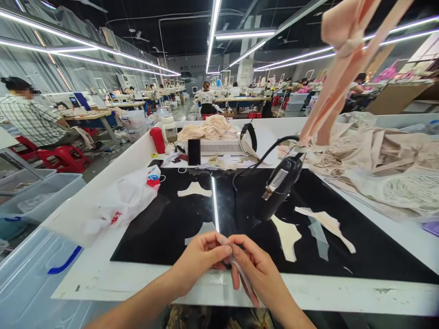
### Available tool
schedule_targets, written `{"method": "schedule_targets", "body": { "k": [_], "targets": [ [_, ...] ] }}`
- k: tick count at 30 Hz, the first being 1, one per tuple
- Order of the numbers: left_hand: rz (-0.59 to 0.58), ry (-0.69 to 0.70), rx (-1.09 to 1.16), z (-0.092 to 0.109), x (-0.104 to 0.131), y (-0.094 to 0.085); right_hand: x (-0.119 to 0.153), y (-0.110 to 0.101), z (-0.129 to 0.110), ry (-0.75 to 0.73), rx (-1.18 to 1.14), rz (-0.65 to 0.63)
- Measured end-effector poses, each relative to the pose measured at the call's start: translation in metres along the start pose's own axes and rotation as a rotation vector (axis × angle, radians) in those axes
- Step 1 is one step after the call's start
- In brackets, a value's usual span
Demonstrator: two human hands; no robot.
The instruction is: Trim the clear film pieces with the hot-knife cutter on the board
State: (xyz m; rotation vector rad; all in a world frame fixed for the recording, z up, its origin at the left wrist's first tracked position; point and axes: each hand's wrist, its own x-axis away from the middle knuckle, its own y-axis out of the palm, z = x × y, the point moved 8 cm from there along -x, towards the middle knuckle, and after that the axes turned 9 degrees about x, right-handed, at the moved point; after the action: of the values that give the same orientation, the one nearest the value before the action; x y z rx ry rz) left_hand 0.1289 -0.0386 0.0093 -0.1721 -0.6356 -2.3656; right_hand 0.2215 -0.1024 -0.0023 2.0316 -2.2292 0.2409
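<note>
Near the front edge of the black mat, my hands meet over a thin, sheer whitish fabric piece. My left hand pinches its upper end between thumb and fingers. Close against it, my right hand grips the same piece, part of which trails down along the palm. Behind my left hand a sheer grey cut piece lies partly hidden. Farther back is a curved cream piece. To the right lie a cream piece, a sheer strip and a longer cream piece.
A black corded tool hangs from pink fabric strips above the mat. A plastic bag lies left; a phone stands at the back. Fabric heaps fill the right side. People sit at other tables.
</note>
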Motion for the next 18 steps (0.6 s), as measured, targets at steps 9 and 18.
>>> {"method": "schedule_targets", "body": {
  "k": [9,18],
  "targets": [
    [0.125,0.037,-0.006,0.009,0.004,-0.029,0.007,-0.007,0.005,0.069,0.012,0.062],
    [0.173,0.109,-0.132,0.018,0.01,-0.05,0.015,-0.016,0.019,0.193,0.032,0.064]
  ]
}}
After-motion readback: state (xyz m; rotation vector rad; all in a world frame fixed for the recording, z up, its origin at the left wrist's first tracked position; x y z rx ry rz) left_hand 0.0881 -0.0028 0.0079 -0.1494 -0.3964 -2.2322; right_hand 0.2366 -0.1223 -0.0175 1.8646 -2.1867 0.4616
